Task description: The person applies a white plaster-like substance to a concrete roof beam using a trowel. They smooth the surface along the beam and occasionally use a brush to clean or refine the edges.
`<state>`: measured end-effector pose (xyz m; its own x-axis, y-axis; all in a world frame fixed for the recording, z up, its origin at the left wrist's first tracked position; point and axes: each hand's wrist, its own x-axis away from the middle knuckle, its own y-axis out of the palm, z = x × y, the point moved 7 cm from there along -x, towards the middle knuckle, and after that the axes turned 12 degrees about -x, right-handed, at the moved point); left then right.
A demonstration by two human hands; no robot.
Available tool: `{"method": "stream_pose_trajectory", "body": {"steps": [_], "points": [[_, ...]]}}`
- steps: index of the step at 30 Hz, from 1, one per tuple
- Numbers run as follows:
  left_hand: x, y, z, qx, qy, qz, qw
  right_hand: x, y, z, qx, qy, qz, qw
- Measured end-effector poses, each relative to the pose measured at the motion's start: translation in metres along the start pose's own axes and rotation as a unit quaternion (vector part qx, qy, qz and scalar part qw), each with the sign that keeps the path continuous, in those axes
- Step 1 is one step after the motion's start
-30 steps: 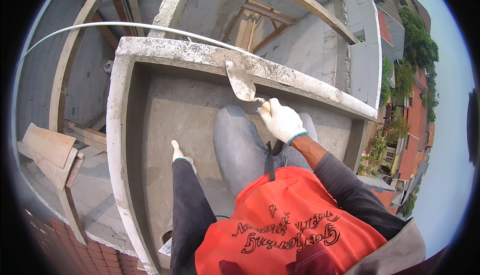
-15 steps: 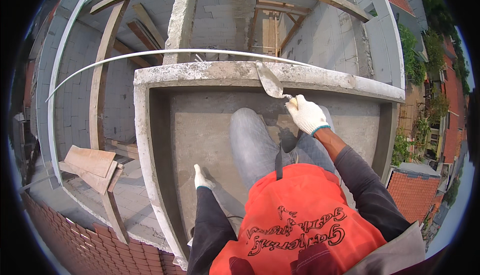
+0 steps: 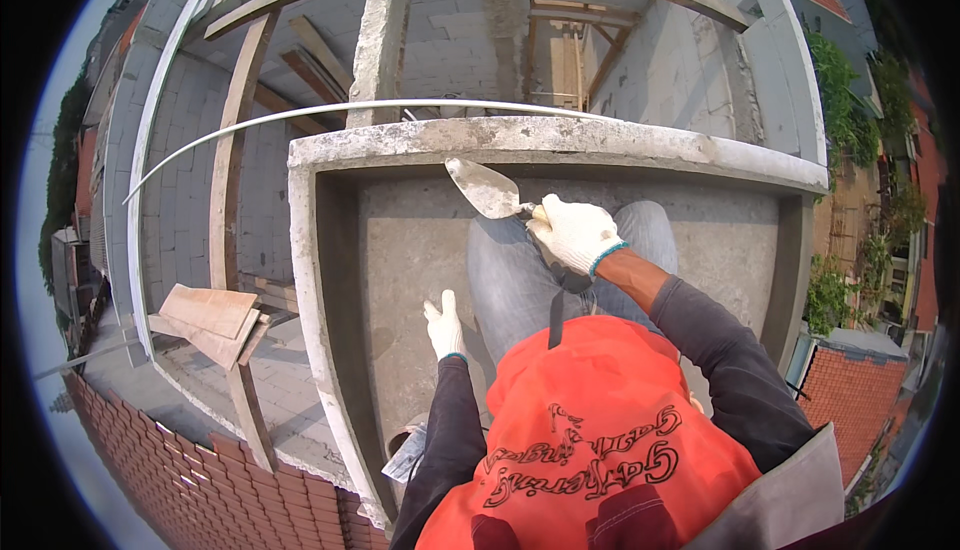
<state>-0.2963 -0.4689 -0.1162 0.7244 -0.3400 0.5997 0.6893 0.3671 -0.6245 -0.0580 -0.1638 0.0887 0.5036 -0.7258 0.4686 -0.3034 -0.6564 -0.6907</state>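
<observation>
My right hand [image 3: 578, 235], in a white knit glove with a teal cuff, grips the handle of a trowel [image 3: 484, 188]. The pointed blade, smeared with pale mortar, reaches left over my knee, just below the concrete ledge [image 3: 560, 134]. To the left, my left hand [image 3: 445, 326], gloved the same way, hovers beside my thigh with nothing in it. Its fingers are stretched out and the thumb stands apart. Both hands are over a shallow trough with smooth grey cement inside [image 3: 400, 250], in which I sit or crouch.
Beside my left forearm stands a partly hidden bucket [image 3: 397, 438] with a whitish flat piece at its rim. A thin white pipe [image 3: 300, 115] curves along the ledge. Beyond are timber beams [image 3: 232, 140] and a deep drop between block walls. Stacked boards [image 3: 212, 322] lie left, above roof tiles [image 3: 200, 470].
My right hand has drawn the trowel left and off the ledge's top face. The left hand has moved up and right, toward my thigh. The bucket has come into sight as the view shifted.
</observation>
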Motion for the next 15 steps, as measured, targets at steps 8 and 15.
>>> {"method": "stream_pose_trajectory", "body": {"steps": [8,15], "points": [[0.08,0.068,0.173,-0.401,0.244,0.077,0.88,0.004,-0.033,0.029,-0.025,0.049,0.048,0.997],[0.082,0.066,0.176,-0.374,0.253,0.121,0.884,-0.002,-0.042,0.081,-0.038,0.103,0.122,0.986]]}}
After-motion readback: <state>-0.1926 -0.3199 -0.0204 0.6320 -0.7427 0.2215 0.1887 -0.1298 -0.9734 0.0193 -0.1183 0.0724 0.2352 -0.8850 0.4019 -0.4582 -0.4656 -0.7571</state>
